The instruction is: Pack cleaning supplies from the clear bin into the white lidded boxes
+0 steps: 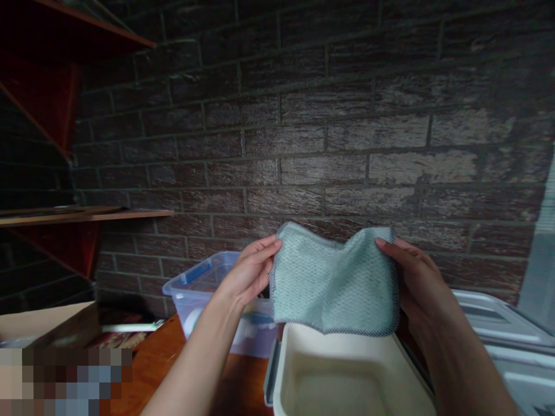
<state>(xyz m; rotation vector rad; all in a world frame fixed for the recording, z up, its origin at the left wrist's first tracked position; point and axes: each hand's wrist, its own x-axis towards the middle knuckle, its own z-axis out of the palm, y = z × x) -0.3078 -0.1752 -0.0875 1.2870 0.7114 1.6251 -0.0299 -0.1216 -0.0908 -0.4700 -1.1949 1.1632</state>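
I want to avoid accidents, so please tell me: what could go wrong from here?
Pinched only near its upper corners by the left hand and right hand, the pale green textured cloth could slip into the cream rectangular plastic bin below. The left forearm might bump the blue-tinted clear plastic tub beside it.

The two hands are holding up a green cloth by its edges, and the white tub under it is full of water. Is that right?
Not quite: the white tub has no water filling it; the view from the head camera shows its bare inside. The rest is right: the left hand and the right hand hold up the green cloth by its edges.
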